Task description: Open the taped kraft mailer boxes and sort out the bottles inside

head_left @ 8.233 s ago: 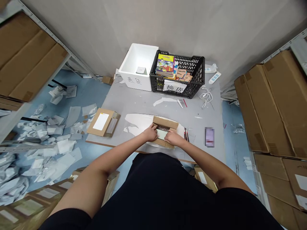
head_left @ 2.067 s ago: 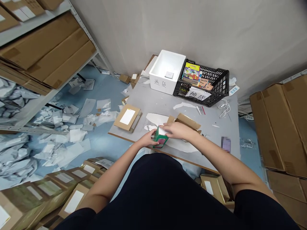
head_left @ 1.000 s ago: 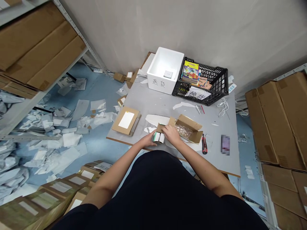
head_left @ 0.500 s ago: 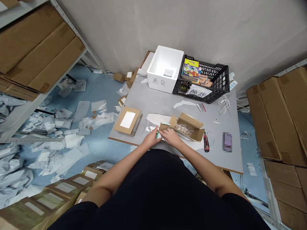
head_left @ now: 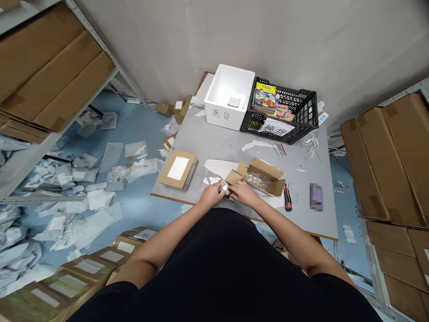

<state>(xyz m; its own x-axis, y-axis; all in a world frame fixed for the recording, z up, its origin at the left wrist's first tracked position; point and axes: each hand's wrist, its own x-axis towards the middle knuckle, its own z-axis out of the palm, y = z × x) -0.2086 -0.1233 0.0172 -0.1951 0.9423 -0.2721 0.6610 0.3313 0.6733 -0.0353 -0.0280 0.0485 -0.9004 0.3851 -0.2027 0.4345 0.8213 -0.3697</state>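
Note:
My left hand (head_left: 212, 195) is closed around a small box-like item (head_left: 225, 187) with a whitish top and dark parts, close to the table's front edge. The fingers of my right hand (head_left: 244, 193) are bent together at the item's right side; what they pinch is too small to tell. Just beyond lies an opened cardboard box (head_left: 276, 188), its flaps up and clear bubble wrap (head_left: 257, 180) inside. One brown flap (head_left: 234, 176) rises right behind my fingers. A red-and-black utility knife (head_left: 287, 198) rests to the right of that box.
A closed, labelled carton (head_left: 177, 170) sits left on the grey table (head_left: 214, 143). Behind stand a white bin (head_left: 216, 114) and a black crate (head_left: 303, 112) with booklets. A blurred purple object (head_left: 316, 197) lies at right. Torn packaging (head_left: 80, 174) litters the floor; shelves flank both sides.
Both hands have shifted slightly around the small item. My right hand's fingers, stretched flat over it before, are now bent at its right side. Its whitish and dark parts now show.

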